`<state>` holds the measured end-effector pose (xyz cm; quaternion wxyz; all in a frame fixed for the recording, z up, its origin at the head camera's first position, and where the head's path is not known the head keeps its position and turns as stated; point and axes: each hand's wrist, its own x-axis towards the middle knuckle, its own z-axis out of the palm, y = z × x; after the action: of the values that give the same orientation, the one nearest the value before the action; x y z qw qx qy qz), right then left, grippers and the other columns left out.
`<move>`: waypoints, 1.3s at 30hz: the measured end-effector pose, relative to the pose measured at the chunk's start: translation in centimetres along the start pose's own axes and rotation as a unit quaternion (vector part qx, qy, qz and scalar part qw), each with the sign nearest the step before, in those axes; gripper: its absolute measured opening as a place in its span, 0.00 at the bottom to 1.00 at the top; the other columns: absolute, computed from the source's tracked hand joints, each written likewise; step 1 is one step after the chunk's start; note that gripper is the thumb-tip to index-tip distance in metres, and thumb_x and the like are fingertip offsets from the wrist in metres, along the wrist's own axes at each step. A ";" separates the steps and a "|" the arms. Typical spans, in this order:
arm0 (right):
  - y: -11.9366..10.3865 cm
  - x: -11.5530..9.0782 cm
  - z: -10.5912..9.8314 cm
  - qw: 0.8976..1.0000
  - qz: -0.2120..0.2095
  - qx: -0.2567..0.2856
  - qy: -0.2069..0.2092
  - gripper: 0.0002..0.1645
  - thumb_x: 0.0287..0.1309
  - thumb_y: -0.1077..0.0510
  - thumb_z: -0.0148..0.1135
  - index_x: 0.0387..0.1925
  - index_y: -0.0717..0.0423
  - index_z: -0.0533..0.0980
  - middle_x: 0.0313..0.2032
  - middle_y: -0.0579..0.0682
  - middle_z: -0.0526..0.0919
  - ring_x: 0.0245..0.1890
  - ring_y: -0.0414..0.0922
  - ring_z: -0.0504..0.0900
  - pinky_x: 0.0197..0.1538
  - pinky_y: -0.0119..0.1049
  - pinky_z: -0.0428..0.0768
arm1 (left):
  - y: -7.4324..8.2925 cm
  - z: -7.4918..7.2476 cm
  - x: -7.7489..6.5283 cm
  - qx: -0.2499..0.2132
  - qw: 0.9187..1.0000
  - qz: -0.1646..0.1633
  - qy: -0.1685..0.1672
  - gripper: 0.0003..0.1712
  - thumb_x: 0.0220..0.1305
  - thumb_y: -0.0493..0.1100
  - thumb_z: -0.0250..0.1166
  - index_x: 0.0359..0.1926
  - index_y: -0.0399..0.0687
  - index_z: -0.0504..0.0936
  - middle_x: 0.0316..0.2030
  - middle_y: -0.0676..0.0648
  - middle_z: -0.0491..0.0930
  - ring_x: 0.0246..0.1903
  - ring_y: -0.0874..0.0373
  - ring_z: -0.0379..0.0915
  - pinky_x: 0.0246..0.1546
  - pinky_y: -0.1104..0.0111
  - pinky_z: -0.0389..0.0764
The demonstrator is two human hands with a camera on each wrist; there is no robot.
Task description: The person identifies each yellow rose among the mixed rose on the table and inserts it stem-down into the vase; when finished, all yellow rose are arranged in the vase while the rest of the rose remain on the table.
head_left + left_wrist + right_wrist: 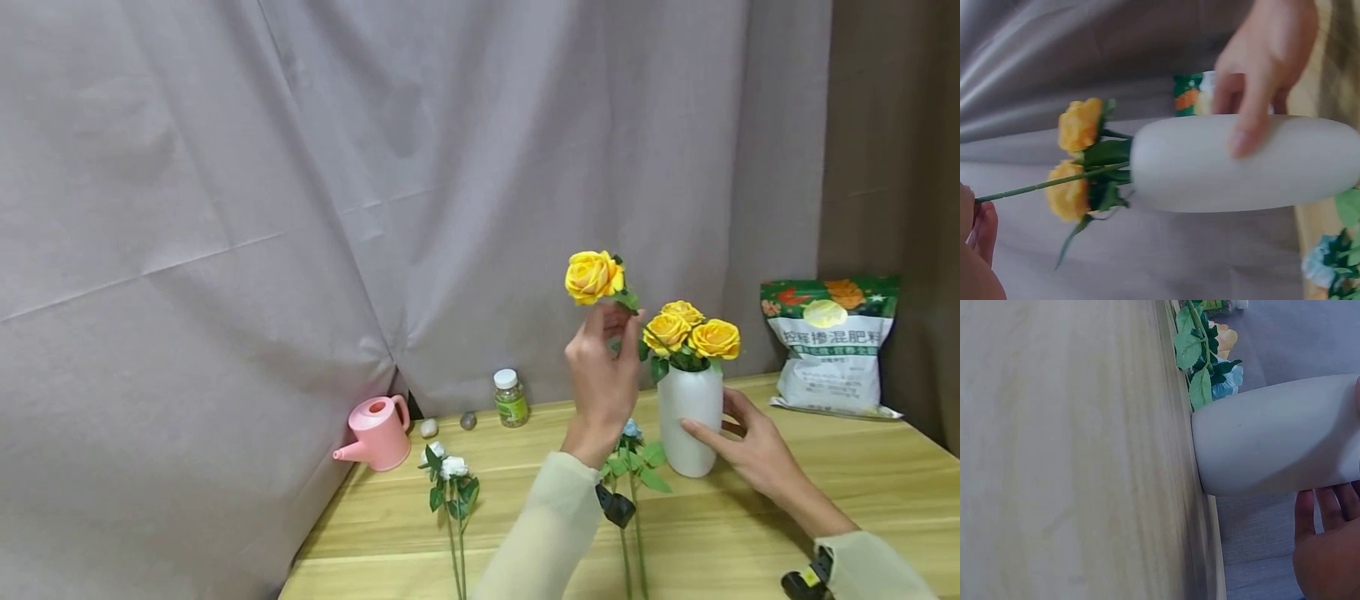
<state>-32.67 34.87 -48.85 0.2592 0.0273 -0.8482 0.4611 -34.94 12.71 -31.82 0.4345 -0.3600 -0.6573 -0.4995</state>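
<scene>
My left hand (606, 371) pinches the green stem of a yellow rose (594, 277), held up left of the white vase (691, 421). In the left wrist view that stem (1054, 182) slants down to the vase's mouth. Several yellow roses (715, 339) stand in the vase, their leaves spreading over the rim. My right hand (757, 450) grips the vase from its right side, thumb across the front and fingers behind. Upright on the wooden table, the vase (1279, 440) shows its base against the surface in the right wrist view.
White roses (453, 468) lie on the table (525, 500) at the left. Behind my left forearm lie blue flowers (632, 429) with green leaves. A pink watering can (378, 433), two stones (468, 421), a small jar (511, 400) and a fertilizer bag (836, 350) stand along the back.
</scene>
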 end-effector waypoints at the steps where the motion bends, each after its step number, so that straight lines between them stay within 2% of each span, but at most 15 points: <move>1: 0.0 -0.1 0.0 1.000 0.000 0.001 0.000 0.45 0.64 0.46 0.67 0.75 0.52 0.59 0.66 0.61 0.72 0.52 0.16 0.65 0.47 0.16 0.75 | -0.1 0.2 -0.4 0.007 1.000 0.002 -0.012 0.09 0.74 0.48 0.59 0.47 0.48 0.79 0.40 0.52 0.86 0.40 0.67 0.84 0.44 0.84 0.79; 6: 0.2 -0.2 0.1 1.000 0.000 0.002 -0.001 0.45 0.64 0.46 0.67 0.75 0.53 0.58 0.66 0.62 0.72 0.52 0.16 0.65 0.46 0.18 0.76 | -0.9 1.3 -2.9 0.048 0.996 0.006 -0.074 0.10 0.73 0.49 0.60 0.47 0.49 0.81 0.38 0.53 0.87 0.37 0.69 0.84 0.42 0.86 0.78; 10: 0.1 -0.1 0.0 1.000 0.003 0.000 -0.006 0.46 0.64 0.44 0.67 0.76 0.53 0.57 0.66 0.62 0.71 0.52 0.18 0.65 0.47 0.22 0.78 | -1.3 2.5 -4.5 0.097 0.990 0.001 -0.098 0.10 0.69 0.51 0.65 0.41 0.51 0.84 0.32 0.55 0.86 0.33 0.72 0.83 0.35 0.89 0.76; 14: 0.0 -0.2 -0.2 1.000 0.009 -0.003 -0.011 0.47 0.64 0.44 0.66 0.77 0.52 0.56 0.67 0.61 0.70 0.53 0.19 0.65 0.48 0.26 0.80 | -1.6 4.0 -5.3 0.112 0.987 -0.035 -0.111 0.10 0.68 0.52 0.66 0.40 0.54 0.87 0.31 0.58 0.87 0.31 0.76 0.81 0.31 0.90 0.74; 19: -0.1 -0.4 -0.2 1.000 0.008 0.005 -0.014 0.46 0.65 0.45 0.66 0.77 0.49 0.56 0.68 0.60 0.70 0.54 0.19 0.65 0.47 0.19 0.76 | -2.0 5.5 -5.5 0.138 0.981 -0.070 -0.120 0.03 0.66 0.49 0.69 0.36 0.60 0.90 0.31 0.63 0.87 0.29 0.79 0.79 0.29 0.91 0.72; 22: -0.2 -0.3 -0.1 1.000 0.009 0.007 -0.013 0.46 0.64 0.45 0.66 0.76 0.49 0.56 0.68 0.59 0.70 0.54 0.18 0.65 0.48 0.19 0.75 | -2.2 5.7 -5.4 0.119 0.981 -0.097 -0.123 0.02 0.64 0.46 0.71 0.35 0.60 0.90 0.31 0.63 0.88 0.29 0.79 0.79 0.29 0.91 0.73; 28: -0.2 -0.1 0.1 1.000 0.013 0.004 -0.005 0.46 0.63 0.45 0.67 0.76 0.48 0.58 0.67 0.59 0.71 0.53 0.18 0.66 0.49 0.20 0.76 | -2.5 4.7 -4.9 0.018 0.979 -0.167 -0.116 0.04 0.62 0.49 0.73 0.34 0.57 0.90 0.29 0.60 0.88 0.27 0.79 0.80 0.29 0.88 0.76; 32: -0.2 0.0 0.2 1.000 0.015 0.003 -0.003 0.46 0.63 0.44 0.68 0.76 0.47 0.58 0.67 0.57 0.72 0.54 0.18 0.66 0.50 0.20 0.75 | -2.6 3.5 -4.3 -0.033 0.979 -0.176 -0.093 0.04 0.61 0.48 0.73 0.35 0.56 0.88 0.29 0.58 0.88 0.27 0.78 0.80 0.30 0.85 0.79; 35: -0.1 0.0 0.1 1.000 0.013 0.001 -0.002 0.46 0.63 0.44 0.68 0.76 0.47 0.58 0.67 0.58 0.72 0.54 0.18 0.65 0.50 0.20 0.75 | -2.2 2.6 -3.6 -0.048 0.979 -0.174 -0.092 0.04 0.61 0.45 0.73 0.37 0.54 0.87 0.29 0.56 0.88 0.27 0.77 0.79 0.31 0.84 0.80; 39: -0.1 -0.1 0.0 1.000 0.009 -0.005 -0.004 0.47 0.63 0.44 0.67 0.76 0.49 0.57 0.67 0.59 0.72 0.54 0.18 0.65 0.49 0.21 0.76 | -1.1 1.3 -2.7 -0.066 0.972 -0.198 -0.106 0.14 0.58 0.40 0.72 0.45 0.53 0.80 0.34 0.52 0.86 0.30 0.72 0.80 0.33 0.81 0.82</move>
<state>-32.59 34.81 -48.84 0.2523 0.0204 -0.8516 0.4591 -35.20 13.57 -34.90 0.2298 -0.3021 -0.7233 -0.5769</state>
